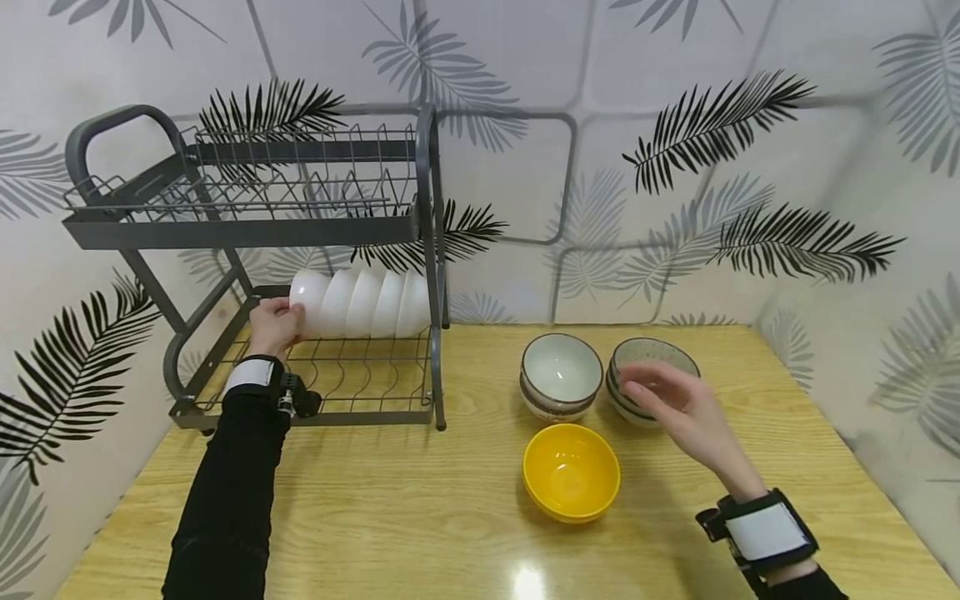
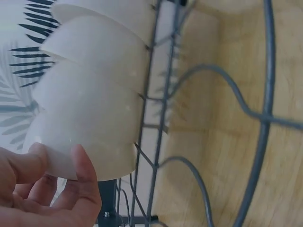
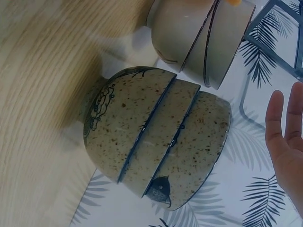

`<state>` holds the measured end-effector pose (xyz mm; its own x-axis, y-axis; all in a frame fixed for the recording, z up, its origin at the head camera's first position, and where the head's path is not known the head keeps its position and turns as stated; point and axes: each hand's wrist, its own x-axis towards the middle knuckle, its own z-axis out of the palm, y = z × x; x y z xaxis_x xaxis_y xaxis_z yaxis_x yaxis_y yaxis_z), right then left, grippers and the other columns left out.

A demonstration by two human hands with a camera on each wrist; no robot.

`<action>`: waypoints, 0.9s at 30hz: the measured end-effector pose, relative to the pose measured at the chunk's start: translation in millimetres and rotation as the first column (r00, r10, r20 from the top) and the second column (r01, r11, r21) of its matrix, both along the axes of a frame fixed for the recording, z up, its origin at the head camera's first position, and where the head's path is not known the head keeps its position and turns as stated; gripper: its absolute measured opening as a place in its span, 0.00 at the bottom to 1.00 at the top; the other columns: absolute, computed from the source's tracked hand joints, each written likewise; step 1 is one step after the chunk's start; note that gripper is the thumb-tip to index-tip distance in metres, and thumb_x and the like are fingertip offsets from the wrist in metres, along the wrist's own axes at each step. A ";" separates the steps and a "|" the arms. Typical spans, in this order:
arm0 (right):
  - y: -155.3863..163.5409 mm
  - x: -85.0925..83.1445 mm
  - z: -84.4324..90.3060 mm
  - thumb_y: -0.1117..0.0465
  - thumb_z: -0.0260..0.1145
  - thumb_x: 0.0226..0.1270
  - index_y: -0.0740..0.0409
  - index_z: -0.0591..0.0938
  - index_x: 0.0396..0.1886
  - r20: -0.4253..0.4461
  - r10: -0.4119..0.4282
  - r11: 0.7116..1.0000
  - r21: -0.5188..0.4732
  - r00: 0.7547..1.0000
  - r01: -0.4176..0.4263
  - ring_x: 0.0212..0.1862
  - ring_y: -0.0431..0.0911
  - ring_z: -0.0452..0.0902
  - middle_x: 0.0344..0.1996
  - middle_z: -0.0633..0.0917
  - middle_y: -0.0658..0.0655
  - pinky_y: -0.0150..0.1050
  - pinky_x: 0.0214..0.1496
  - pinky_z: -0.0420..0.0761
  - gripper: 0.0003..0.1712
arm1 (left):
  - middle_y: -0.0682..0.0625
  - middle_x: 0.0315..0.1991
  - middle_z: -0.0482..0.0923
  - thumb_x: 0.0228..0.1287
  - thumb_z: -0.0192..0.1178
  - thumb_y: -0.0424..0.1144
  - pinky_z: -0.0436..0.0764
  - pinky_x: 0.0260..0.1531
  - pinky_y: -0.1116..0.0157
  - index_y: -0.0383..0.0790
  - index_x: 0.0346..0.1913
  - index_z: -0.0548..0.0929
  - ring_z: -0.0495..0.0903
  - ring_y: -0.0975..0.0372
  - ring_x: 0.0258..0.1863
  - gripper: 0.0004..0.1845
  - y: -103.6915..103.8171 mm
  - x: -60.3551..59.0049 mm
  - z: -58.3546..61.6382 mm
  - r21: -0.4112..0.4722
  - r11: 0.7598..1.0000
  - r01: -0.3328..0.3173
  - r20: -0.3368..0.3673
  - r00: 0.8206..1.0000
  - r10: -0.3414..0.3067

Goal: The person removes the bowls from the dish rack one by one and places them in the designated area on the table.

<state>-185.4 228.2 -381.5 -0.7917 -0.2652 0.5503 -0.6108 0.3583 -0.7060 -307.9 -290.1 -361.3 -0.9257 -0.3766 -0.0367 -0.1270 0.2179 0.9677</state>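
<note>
1. Head view: left hand (image 1: 276, 327) is gripping the end white bowl (image 1: 307, 292), leftmost in a row of five white bowls (image 1: 362, 304). These are resting on their sides, nested, bases facing left, on the lower tier of the gray dish rack (image 1: 247, 233).
2. Left wrist view: bent fingers and thumb are pinching the end white bowl at its base, tips pressing on the outer surface. Lower fingers are partly hiding behind the others, so I can't tell whether they're touching too.
3. Right hand (image 1: 678, 408) is hovering by the speckled bowls (image 3: 156, 137), overlapping them in the head view. Right wrist view is showing clear space between hand and bowls; its fingers are extending loosely, slightly spread.
4. Speckled bowls are standing upright in a stack, three rims showing, a dark figure sitting near one rim.
5. Pale dark-rimmed bowls (image 1: 561, 371) are standing stacked just left of the speckled ones. Yellow bowl (image 1: 572, 475) is sitting in front, near the pale stack.
6. Rack is standing at left on the wood-grain table (image 1: 390, 517); leaf-patterned wall (image 1: 510, 192) is running behind. Both wrists are wearing straps (image 1: 768, 533).
</note>
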 end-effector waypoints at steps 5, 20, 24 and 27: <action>-4.0 -3.8 5.7 0.74 0.61 0.71 0.70 0.82 0.53 0.019 0.032 0.999 0.012 0.999 -0.032 0.49 0.26 0.80 0.48 0.83 0.30 0.20 0.53 0.80 0.14 | 0.54 0.38 0.77 0.75 0.53 0.37 0.83 0.27 0.75 0.31 0.54 0.77 0.75 0.62 0.41 0.13 -1.8 5.7 3.4 0.162 0.986 -0.048 -0.087 0.994 0.063; -25.6 -24.5 24.3 0.63 0.59 0.77 0.67 0.80 0.59 0.216 0.070 0.997 0.006 0.974 -0.073 0.43 0.37 0.85 0.43 0.86 0.39 0.29 0.49 0.85 0.17 | 0.43 0.42 0.79 0.78 0.50 0.36 0.71 0.30 0.80 0.27 0.57 0.78 0.70 0.76 0.29 0.16 27.9 53.4 14.5 -0.095 0.944 -0.317 -0.382 0.887 0.260; -40.9 -28.9 33.3 0.62 0.57 0.78 0.68 0.79 0.60 0.257 0.105 0.994 -0.016 0.961 -0.104 0.36 0.41 0.84 0.38 0.85 0.44 0.34 0.43 0.87 0.18 | 0.34 0.43 0.81 0.77 0.53 0.35 0.68 0.38 0.74 0.26 0.51 0.79 0.67 0.79 0.32 0.13 46.8 77.5 10.1 -0.184 0.926 -0.329 -0.503 0.841 0.199; -51.7 -30.7 39.5 0.62 0.55 0.80 0.70 0.77 0.61 0.285 0.162 0.987 -0.054 0.945 -0.153 0.35 0.42 0.82 0.35 0.83 0.46 0.35 0.41 0.88 0.19 | 0.32 0.41 0.82 0.75 0.56 0.34 0.69 0.39 0.75 0.25 0.48 0.80 0.70 0.77 0.34 0.12 64.4 92.9 5.3 -0.237 0.929 -0.285 -0.574 0.812 0.102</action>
<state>-216.1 176.6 -342.1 -0.8668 -0.3862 0.3155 -0.4274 0.2493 -0.8690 -214.9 -225.7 -355.9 -0.6635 -0.4574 0.5921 0.3274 0.5340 0.7795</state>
